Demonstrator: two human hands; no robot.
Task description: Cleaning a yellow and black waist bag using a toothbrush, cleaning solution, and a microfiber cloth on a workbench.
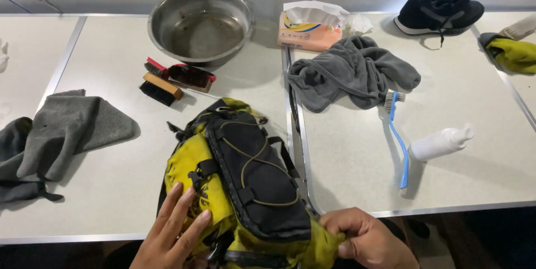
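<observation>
A yellow and black backpack (245,174) with elastic cord lacing lies on the near edge of the white table (111,191). My left hand (170,233) rests flat on its yellow side at the lower left, fingers spread. At the lower right, my right hand (365,238) pinches a fold of the yellow fabric at the pack's bottom corner.
A steel bowl (201,23) stands at the back, with wooden brushes (173,79) in front of it. Grey cloths lie at the left (61,135) and centre (352,71). A tissue pack (307,26), blue brush (397,135), white bottle (441,142) and black shoe (441,4) occupy the right table.
</observation>
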